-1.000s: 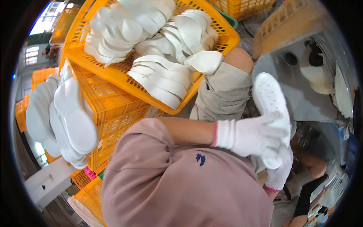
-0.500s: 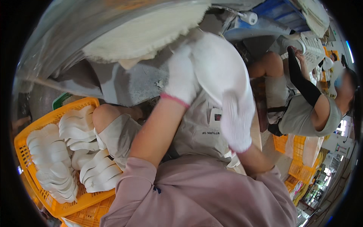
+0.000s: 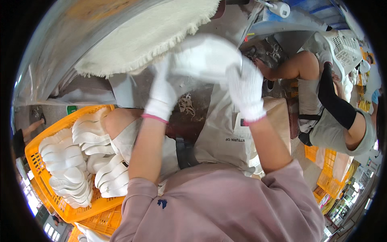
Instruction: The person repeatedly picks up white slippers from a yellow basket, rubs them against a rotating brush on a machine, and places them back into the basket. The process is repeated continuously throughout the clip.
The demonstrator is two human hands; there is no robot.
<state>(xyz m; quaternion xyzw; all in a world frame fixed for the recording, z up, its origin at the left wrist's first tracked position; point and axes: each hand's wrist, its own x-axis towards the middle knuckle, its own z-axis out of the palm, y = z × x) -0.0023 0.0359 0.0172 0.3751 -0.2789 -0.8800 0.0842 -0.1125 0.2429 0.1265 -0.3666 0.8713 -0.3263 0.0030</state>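
Observation:
A smooth white curved piece (image 3: pixel 203 57), blurred by motion, is held up crosswise in front of me; its exact kind is unclear. My left hand (image 3: pixel 163 89), in a white knit glove with a pink cuff, grips its left end. My right hand (image 3: pixel 246 85), gloved alike, closes on the right end, thumb toward me. Just beyond the piece is a large white buffing wheel (image 3: pixel 149 38) with a frayed cloth edge. The piece's upper left side overlaps the wheel's edge in view; I cannot tell whether they touch.
At my left, an orange plastic basket (image 3: pixel 31 159) holds several stacks of wavy white pieces (image 3: pixel 66 161). A grey apron (image 3: pixel 219 141) covers my lap. On the right sits a co-worker (image 3: pixel 338 125) with a black arm sleeve, near a white basket (image 3: pixel 344 50). Orange crates (image 3: pixel 324 177) stand lower right.
The white piece has turned from steeply slanted to nearly level and moved toward the wheel. My left hand shifted left; my right hand rose to the piece's right end.

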